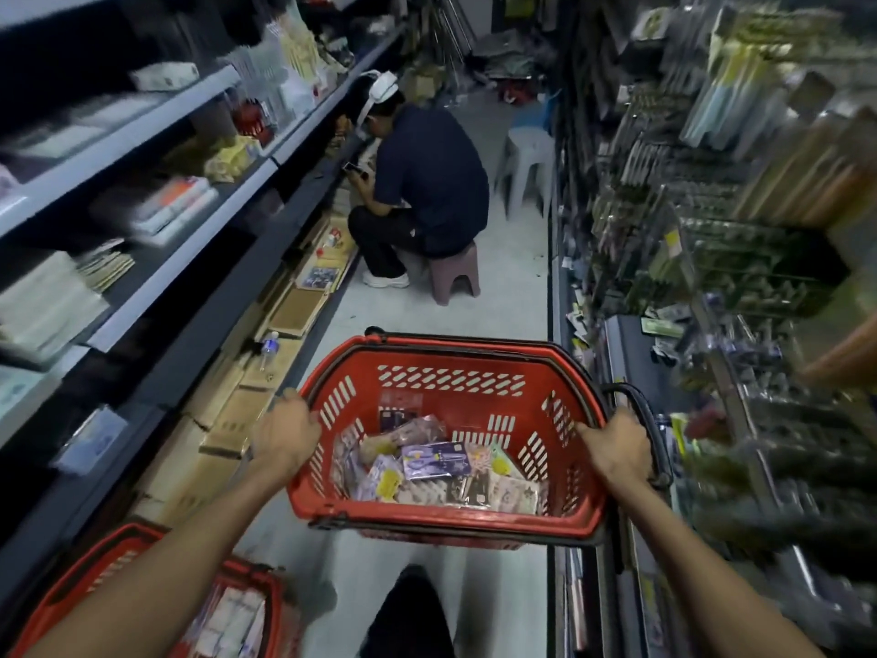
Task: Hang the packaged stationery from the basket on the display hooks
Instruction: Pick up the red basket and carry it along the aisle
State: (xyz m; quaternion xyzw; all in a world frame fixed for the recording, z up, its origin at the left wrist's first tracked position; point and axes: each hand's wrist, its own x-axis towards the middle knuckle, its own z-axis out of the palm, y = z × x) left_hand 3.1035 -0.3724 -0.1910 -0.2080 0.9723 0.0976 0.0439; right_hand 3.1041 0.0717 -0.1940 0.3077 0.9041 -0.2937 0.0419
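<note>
Two basket [451, 346] rims gripped: left hand [284, 434], right hand [617, 448].

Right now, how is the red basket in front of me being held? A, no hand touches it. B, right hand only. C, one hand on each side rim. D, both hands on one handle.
C: the left hand grips the left rim of the red basket, and the right hand grips the right rim.
</note>
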